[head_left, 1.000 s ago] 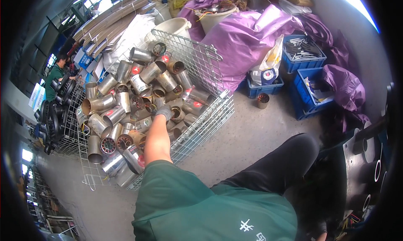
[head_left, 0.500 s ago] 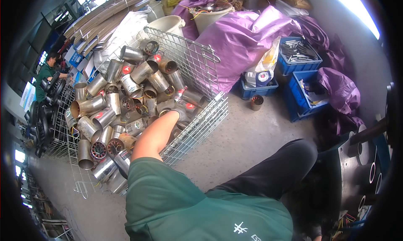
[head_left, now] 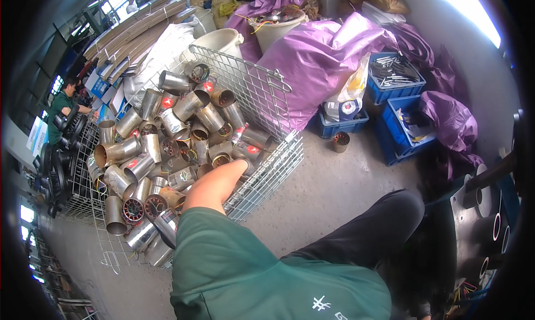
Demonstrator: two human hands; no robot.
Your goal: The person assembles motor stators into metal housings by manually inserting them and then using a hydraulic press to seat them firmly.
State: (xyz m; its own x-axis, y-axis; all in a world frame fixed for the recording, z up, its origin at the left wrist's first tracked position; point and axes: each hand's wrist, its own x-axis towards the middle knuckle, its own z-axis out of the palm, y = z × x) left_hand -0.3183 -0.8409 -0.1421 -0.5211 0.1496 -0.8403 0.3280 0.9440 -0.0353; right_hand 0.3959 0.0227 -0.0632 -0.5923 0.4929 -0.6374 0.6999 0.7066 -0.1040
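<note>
My left arm reaches into a wire cage basket (head_left: 273, 164) heaped with cylindrical metal motor casings (head_left: 123, 151). My left hand (head_left: 247, 166), in a grey glove, is down among the casings by the basket's right side. Its fingers are hidden, so whether it grips a casing does not show. A casing with a red label (head_left: 245, 150) lies right beside it. Some casings show copper windings inside and loose coloured wires. At the lower right edge, a small dark shape with a skin-coloured patch (head_left: 424, 309) may be my right hand. Its fingers cannot be made out.
Blue crates (head_left: 398, 88) stand at the right, one holding metal rods. A single short casing (head_left: 341, 142) sits on the floor beside them. Purple sheeting (head_left: 312, 63) and white buckets (head_left: 220, 41) are behind the basket. A co-worker (head_left: 62, 105) stands at the far left.
My left hand has moved slightly down and right, lower among the casings and closer to the basket's side. The whole view has shifted a little.
</note>
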